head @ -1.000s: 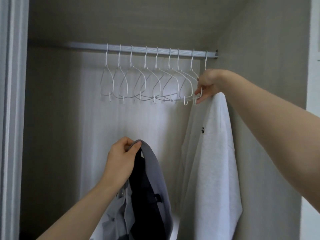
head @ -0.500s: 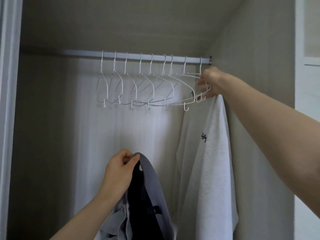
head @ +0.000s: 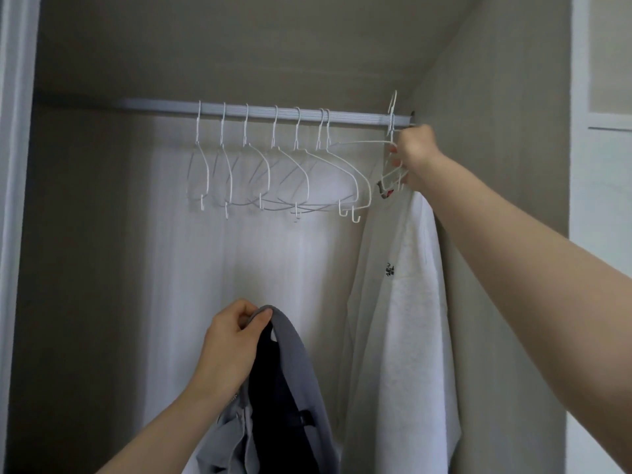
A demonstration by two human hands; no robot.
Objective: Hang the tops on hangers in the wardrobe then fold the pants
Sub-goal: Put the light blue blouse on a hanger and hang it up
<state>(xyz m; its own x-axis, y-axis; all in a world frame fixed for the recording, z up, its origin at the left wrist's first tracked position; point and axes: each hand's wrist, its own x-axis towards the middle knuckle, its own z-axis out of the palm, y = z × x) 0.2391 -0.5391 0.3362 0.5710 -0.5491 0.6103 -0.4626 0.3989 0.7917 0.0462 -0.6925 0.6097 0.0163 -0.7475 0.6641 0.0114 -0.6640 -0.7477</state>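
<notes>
Wardrobe: a deep recess with flat, matte beige-grey walls (head: 496, 97) and a pale, faintly ribbed back panel (head: 205, 285); a white door frame (head: 13, 200) stands at the far left.
Rail: a ridged silver rod (head: 260, 112) runs across just above the right hand's fingers.
Empty hangers: thin white wire hangers (head: 297, 172), curved with small hooked ends, hang in a row left of the right hand.
Right hand (head: 415, 159): fingers curled round a white wire hanger (head: 393, 131) at the rail's right end; its hook seems lifted above the rod, though the tangle of wire is hard to read.
White top (head: 407, 319): soft, nubbly cotton with a small dark emblem, draped directly below those fingers.
Left hand (head: 232, 347): fingers pinch the collar of a smooth grey top (head: 297, 357) with a dark inside, low and left of the white one.
</notes>
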